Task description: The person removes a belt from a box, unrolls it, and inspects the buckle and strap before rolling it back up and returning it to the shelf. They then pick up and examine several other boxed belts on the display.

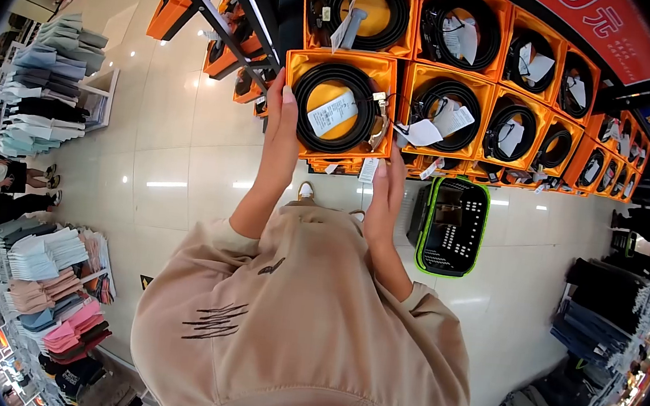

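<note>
Between my two hands is an orange box [387,73] that holds a coiled black belt [303,90] with a metal buckle and a white tag [333,113]. My left hand [283,123] presses along the box's left side, fingers pointing up. Against its lower right corner is my right hand [387,194], partly hidden by the box and tags. The box stands at the near left end of the belt display, beside similar boxed belts [447,114]. Another boxed belt [361,10] lies just beyond it.
A black basket with a green rim [483,232] stands on the floor to the right. A dark metal rack [218,13] rises at upper left. Folded clothes [52,119] and hanging jeans [588,334] line the sides. Other people [13,190] are at far left.
</note>
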Demonstrator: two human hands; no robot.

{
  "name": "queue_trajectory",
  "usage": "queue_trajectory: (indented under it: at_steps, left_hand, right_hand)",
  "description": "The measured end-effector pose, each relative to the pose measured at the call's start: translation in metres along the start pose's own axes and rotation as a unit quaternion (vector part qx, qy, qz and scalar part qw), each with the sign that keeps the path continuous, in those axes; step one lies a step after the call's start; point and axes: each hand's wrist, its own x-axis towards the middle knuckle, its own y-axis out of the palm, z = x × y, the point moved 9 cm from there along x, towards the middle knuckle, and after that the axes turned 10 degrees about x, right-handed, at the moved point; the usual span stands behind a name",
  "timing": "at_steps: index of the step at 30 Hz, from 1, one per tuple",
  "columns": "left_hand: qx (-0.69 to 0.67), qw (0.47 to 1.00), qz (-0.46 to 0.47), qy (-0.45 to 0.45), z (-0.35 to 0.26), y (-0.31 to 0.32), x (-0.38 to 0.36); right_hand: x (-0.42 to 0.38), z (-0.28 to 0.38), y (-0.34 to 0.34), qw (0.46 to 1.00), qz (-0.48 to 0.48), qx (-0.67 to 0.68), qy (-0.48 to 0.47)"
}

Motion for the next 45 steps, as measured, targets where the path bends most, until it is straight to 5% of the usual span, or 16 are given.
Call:
queue_trajectory:
  at_steps: [9, 13, 16, 18, 22, 24, 25, 27, 28, 34, 45]
  left_hand:
    - [-0.071, 0.995, 0.031, -0.063, 0.040, -0.011, 0.007]
    - [-0.075, 0.994, 0.023, -0.071, 0.040, -0.027, 0.005]
    - [-0.070, 0.994, 0.038, -0.072, 0.036, -0.036, -0.001]
    - [-0.072, 0.991, 0.045, -0.103, 0.040, -0.044, -0.003]
    - [-0.126, 0.973, 0.118, -0.151, 0.033, -0.048, -0.005]
    - [-0.145, 0.965, 0.141, -0.168, 0.041, -0.056, -0.004]
    - [-0.145, 0.963, 0.152, -0.167, 0.041, -0.058, -0.003]
    - [-0.142, 0.961, 0.172, -0.166, 0.039, -0.060, -0.005]
    - [-0.138, 0.962, 0.175, -0.159, 0.030, -0.057, -0.009]
    - [-0.124, 0.963, 0.197, -0.132, 0.044, -0.081, -0.009]
    - [-0.148, 0.980, 0.021, -0.131, 0.028, -0.159, -0.029]
  right_hand:
    - [-0.008, 0.022, -0.009, 1.000, -0.011, 0.009, -0.012]
    - [-0.012, -0.011, -0.010, 0.971, -0.002, 0.229, 0.066]
    - [-0.002, -0.016, 0.012, 0.860, -0.023, 0.487, 0.148]
    - [0.004, -0.010, 0.031, 0.689, 0.125, 0.703, 0.126]
    - [0.004, -0.008, 0.057, 0.508, 0.205, 0.798, 0.251]
    - [0.005, -0.032, 0.058, 0.725, 0.040, 0.605, 0.327]
    - [0.009, -0.009, 0.074, 0.592, 0.155, 0.735, 0.291]
    - [0.014, -0.004, 0.074, 0.698, 0.093, 0.647, 0.292]
    - [0.018, -0.007, 0.076, 0.633, 0.108, 0.704, 0.303]
    - [0.047, 0.027, 0.073, 0.681, 0.119, 0.667, 0.278]
    - [0.007, 0.005, 0.040, 0.757, -0.001, 0.628, 0.180]
